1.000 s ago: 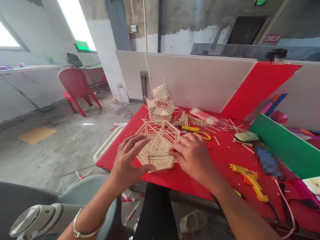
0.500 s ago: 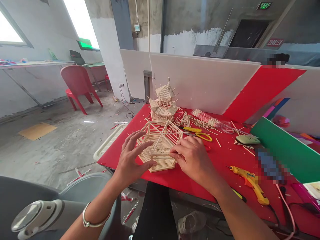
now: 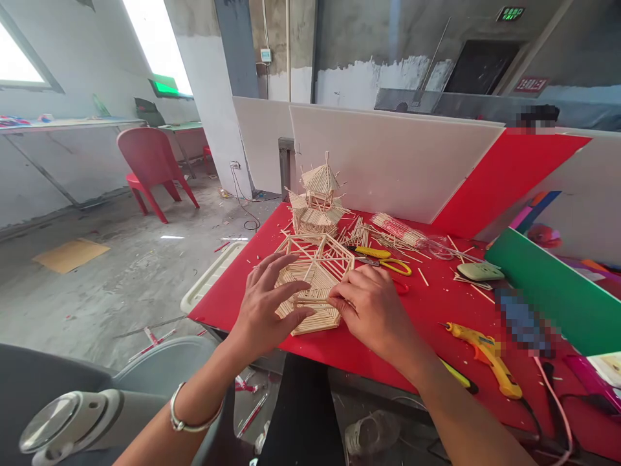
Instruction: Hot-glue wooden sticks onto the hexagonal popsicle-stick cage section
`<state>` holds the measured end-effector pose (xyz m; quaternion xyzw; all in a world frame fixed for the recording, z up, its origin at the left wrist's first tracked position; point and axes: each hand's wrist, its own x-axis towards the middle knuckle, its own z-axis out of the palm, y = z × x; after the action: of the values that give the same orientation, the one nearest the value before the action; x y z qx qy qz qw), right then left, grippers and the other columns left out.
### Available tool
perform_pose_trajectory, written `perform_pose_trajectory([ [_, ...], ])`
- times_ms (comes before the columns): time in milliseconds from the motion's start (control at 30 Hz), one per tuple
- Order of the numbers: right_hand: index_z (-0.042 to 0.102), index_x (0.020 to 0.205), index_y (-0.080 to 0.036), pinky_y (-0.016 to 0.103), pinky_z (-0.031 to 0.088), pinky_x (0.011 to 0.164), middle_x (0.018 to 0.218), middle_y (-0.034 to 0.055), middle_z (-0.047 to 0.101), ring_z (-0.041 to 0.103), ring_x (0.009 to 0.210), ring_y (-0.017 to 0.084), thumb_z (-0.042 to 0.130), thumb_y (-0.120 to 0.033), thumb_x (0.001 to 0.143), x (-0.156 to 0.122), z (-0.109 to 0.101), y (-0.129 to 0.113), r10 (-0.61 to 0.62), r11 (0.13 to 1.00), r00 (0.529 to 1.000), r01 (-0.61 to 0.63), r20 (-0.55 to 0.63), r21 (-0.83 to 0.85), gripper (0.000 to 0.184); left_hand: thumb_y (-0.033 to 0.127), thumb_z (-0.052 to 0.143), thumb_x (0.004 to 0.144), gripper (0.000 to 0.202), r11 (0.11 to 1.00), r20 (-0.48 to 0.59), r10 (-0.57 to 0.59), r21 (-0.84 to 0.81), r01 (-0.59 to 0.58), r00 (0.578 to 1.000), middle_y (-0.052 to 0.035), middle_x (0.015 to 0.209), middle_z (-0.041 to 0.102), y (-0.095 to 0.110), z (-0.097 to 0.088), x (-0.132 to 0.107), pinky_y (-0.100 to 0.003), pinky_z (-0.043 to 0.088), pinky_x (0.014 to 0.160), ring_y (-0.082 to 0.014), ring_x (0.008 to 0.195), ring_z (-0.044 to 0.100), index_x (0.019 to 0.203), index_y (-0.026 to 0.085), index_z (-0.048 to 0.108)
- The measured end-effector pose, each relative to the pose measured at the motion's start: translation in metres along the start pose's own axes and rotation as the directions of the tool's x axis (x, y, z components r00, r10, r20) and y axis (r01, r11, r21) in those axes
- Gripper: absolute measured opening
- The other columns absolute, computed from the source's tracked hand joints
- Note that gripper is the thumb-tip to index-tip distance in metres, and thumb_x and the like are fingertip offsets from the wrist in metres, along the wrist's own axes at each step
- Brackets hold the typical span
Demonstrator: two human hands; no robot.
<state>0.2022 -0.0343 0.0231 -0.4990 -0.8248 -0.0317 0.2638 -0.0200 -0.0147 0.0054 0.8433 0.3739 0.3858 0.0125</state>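
A hexagonal frame of thin wooden sticks [image 3: 317, 318] stands on the red tabletop, with a slatted base and a raised rim crossed by spokes. My left hand [image 3: 264, 304] hovers over its left front side, thumb and fingers spread apart with nothing visible between them. At the right front corner, the fingertips of my right hand [image 3: 372, 305] pinch together on the upper rim; the exact contact is hidden behind the fingers. Just behind the frame rises a stick pagoda model [image 3: 317, 210] with tiered roofs and a pointed top.
Right of the frame lie yellow-handled scissors [image 3: 395, 264], a yellow utility knife [image 3: 372, 252] and a bag of sticks [image 3: 400, 231]. A yellow glue gun [image 3: 488, 356] with its cord rests near the right front. A green board [image 3: 538, 291] borders the right side.
My left hand has shifted right across the frame's front left side, its fingers still spread. My right hand stays pinched at the same corner.
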Motion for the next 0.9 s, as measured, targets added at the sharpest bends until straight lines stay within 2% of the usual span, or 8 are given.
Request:
perform_pose_trajectory([
  [133,0.072,0.082,-0.024,0.038,0.034,0.081,0.083,0.0016,0.068,0.055,0.088,0.021,0.07,-0.028,0.09,-0.001,0.0,-0.001,0.002,1.0,1.0,-0.002,-0.001,-0.01,0.009,0.03,0.067,0.09,0.01,1.0,0.034,0.019,0.009,-0.02,0.999,-0.0097,0.142,0.055,0.004,0.002,0.006,-0.055,0.041,0.107,-0.0325,0.137,0.042,0.095,0.025,0.073],
  [233,0.071,0.084,-0.025,0.039,0.035,0.081,0.085,0.0015,0.069,0.056,0.089,0.022,0.069,-0.029,0.091,-0.003,0.002,0.0,0.011,1.0,1.0,-0.011,-0.014,-0.01,0.009,0.024,0.063,0.092,0.011,0.999,0.044,0.038,0.013,-0.039,0.998,-0.0084,0.142,0.056,0.004,0.003,0.009,-0.054,0.04,0.107,-0.0318,0.137,0.043,0.09,0.025,0.073],
  [300,0.07,0.098,-0.026,0.039,0.036,0.082,0.091,0.0025,0.07,0.057,0.092,0.023,0.069,-0.032,0.091,-0.005,0.003,0.001,0.021,1.0,0.999,-0.021,-0.026,0.0,0.009,0.021,0.061,0.092,0.013,0.999,0.044,0.048,0.016,-0.049,0.998,-0.008,0.142,0.055,0.003,0.004,0.01,-0.054,0.04,0.107,-0.0317,0.138,0.043,0.088,0.025,0.073],
  [400,0.06,0.126,-0.026,0.041,0.039,0.087,0.101,0.0057,0.07,0.059,0.097,0.025,0.069,-0.036,0.091,-0.01,0.002,0.005,0.05,0.999,0.997,-0.05,-0.061,0.012,0.038,0.019,0.061,0.092,0.014,0.998,0.044,0.053,0.015,-0.054,0.998,-0.0081,0.142,0.056,0.001,0.005,0.011,-0.055,0.04,0.107,-0.0319,0.137,0.043,0.088,0.024,0.073],
  [467,0.056,0.131,-0.026,0.042,0.039,0.09,0.1,0.0055,0.07,0.059,0.096,0.025,0.067,-0.036,0.091,-0.015,0.002,0.007,0.069,0.997,0.993,-0.067,-0.098,0.026,0.042,0.019,0.061,0.091,0.014,0.998,0.043,0.06,0.011,-0.061,0.997,-0.0079,0.141,0.057,0.0,0.005,0.012,-0.054,0.04,0.106,-0.032,0.137,0.043,0.088,0.024,0.073],
  [733,0.06,0.122,-0.025,0.039,0.042,0.093,0.094,0.002,0.071,0.062,0.092,0.021,0.06,-0.023,0.094,-0.039,0.004,0.023,0.139,0.986,0.966,-0.113,-0.22,0.125,0.028,0.018,0.06,0.092,0.014,0.996,0.03,0.086,0.02,-0.087,0.996,-0.0102,0.139,0.057,0.002,0.005,0.014,-0.054,0.042,0.104,-0.0323,0.135,0.045,0.086,0.023,0.071],
  [900,0.07,0.097,-0.025,0.035,0.044,0.086,0.088,0.0018,0.071,0.062,0.087,0.019,0.062,-0.028,0.094,-0.041,0.008,0.024,0.188,0.972,0.96,-0.152,-0.208,0.178,0.009,0.017,0.059,0.092,0.013,0.995,0.025,0.094,0.037,-0.094,0.995,-0.0105,0.138,0.058,0.004,0.005,0.015,-0.054,0.043,0.103,-0.0324,0.134,0.047,0.087,0.023,0.071],
])
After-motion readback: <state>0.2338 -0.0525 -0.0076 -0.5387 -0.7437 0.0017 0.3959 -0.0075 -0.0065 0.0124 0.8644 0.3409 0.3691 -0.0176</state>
